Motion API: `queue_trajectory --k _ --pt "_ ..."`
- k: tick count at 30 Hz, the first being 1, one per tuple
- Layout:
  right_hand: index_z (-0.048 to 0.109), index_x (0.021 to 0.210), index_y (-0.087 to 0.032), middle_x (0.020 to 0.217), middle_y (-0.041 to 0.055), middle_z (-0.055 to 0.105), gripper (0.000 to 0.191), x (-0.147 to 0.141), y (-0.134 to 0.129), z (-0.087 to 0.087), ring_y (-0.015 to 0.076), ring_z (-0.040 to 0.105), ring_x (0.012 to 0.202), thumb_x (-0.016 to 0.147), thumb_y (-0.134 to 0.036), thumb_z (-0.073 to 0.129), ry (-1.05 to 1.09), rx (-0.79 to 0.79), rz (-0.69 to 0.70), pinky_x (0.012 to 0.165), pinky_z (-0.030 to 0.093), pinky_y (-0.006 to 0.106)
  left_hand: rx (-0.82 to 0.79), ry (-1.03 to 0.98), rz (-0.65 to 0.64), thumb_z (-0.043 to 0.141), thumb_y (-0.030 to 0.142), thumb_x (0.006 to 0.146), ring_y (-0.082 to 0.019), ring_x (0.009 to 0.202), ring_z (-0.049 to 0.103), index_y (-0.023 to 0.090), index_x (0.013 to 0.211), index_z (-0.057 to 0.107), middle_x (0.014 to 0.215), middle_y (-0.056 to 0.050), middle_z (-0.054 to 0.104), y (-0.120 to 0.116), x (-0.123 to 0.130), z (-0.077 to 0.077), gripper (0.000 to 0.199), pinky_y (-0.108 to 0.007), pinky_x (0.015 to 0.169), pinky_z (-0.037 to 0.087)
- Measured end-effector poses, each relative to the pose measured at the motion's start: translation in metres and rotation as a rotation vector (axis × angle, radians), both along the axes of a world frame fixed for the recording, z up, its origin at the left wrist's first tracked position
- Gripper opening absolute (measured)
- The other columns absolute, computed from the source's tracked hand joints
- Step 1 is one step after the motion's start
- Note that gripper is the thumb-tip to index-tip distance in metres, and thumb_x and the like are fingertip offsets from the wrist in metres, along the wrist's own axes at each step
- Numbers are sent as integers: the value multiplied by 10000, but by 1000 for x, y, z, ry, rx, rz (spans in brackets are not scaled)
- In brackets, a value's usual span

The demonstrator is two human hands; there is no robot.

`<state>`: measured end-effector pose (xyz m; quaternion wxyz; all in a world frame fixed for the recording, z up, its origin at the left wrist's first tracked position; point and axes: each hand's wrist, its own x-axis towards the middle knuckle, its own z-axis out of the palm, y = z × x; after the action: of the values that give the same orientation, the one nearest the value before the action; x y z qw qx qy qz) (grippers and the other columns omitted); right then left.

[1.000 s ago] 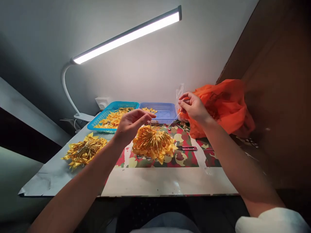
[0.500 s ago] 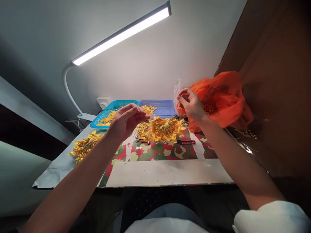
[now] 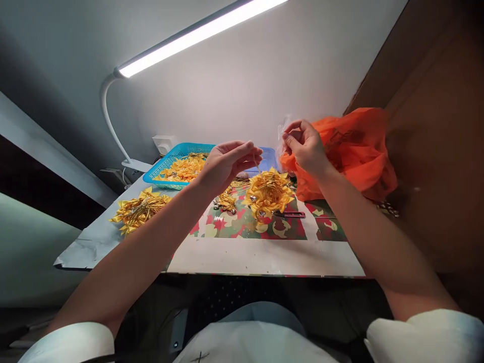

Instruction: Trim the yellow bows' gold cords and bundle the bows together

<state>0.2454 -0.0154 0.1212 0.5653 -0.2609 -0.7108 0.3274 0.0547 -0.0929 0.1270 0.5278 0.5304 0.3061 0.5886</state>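
My left hand (image 3: 236, 159) is raised over the middle of the table, thumb and fingers pinched on a thin pale-gold strand (image 3: 256, 163) that runs down toward a round bunch of yellow ribbon flowers (image 3: 270, 191). Gold cords gather at the bunch's centre and small silver bells show at its edge. Whether it hangs or rests on the table, I cannot tell. My right hand (image 3: 304, 146) is up to the right, in front of the orange bag, thumb and fingertips together; anything between them is too small to make out.
Yellow pieces fill a blue basket (image 3: 161, 174); a lilac basket (image 3: 268, 157) stands beside it. Another yellow flower bunch (image 3: 138, 209) lies left. A dark red-handled tool (image 3: 293, 215) lies right of centre. An orange plastic bag (image 3: 351, 151) stands right; a lamp (image 3: 204, 35) hangs above.
My left hand has moved right and up, over the flower bunch, which now looks rounder and more upright. The right hand keeps its pinch beside the bag. The view has shifted slightly.
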Motion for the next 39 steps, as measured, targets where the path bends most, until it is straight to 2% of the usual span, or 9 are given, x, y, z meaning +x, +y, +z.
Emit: queue_trajectory --k 11,15,24,28,31,34,35,37,39 --pt "474 849 -241 570 -78 442 140 -23 3 8 82 458 537 908 -152 564 -24 73 32 533 403 245 180 148 272 842 285 631 -192 886 723 155 886 793 925 -99 794 33 16 -14 291 -316 838 557" --pt "486 837 -254 606 -60 448 132 -25 -1 10 97 461 571 906 -195 581 -12 17 14 560 422 254 137 226 206 856 222 573 -173 808 711 114 895 791 898 -114 789 42 19 -16 345 -306 789 551" --pt "486 816 -251 607 -56 434 144 -22 8 6 101 433 561 905 -169 565 18 -70 16 578 427 260 68 395 123 749 159 686 -91 523 564 135 650 759 569 -34 669 53 30 -15 44 -271 583 443" --pt "500 825 -240 727 -22 494 149 -19 -11 6 113 494 676 866 -105 547 101 -41 -147 650 452 266 57 408 149 728 133 693 -90 499 532 149 587 720 520 -14 618 57 34 -13 107 -282 573 416" --pt "512 861 -246 921 14 549 79 -27 -65 -18 150 544 896 874 -169 524 183 37 -243 799 484 303 56 389 211 697 100 706 -80 486 505 145 572 693 495 6 575 60 40 -4 142 -281 569 413" --pt "587 843 -231 887 30 603 121 -47 -114 -69 170 580 794 790 -300 671 -37 -123 46 708 520 319 57 359 251 683 68 706 -84 508 525 125 573 675 515 -7 590 63 49 14 144 -284 591 442" --pt "598 947 -238 1003 51 614 317 -55 -120 -87 186 600 831 701 -351 763 -76 -381 94 676 528 317 70 348 256 682 63 707 -90 525 539 118 582 674 527 -13 600 64 52 21 137 -289 608 455" --pt "567 1040 -239 1171 94 589 584 -70 -113 -114 240 622 958 544 -360 851 87 -794 -93 734 536 347 111 337 266 675 51 716 -107 557 564 105 613 681 549 -28 611 65 58 35 117 -306 640 469" --pt "542 1097 -242 1293 115 538 588 -81 -87 -125 269 581 1124 601 -415 807 147 -814 -169 856 514 371 144 348 287 664 36 724 -131 591 589 94 633 690 575 -43 613 66 62 46 111 -329 668 475"
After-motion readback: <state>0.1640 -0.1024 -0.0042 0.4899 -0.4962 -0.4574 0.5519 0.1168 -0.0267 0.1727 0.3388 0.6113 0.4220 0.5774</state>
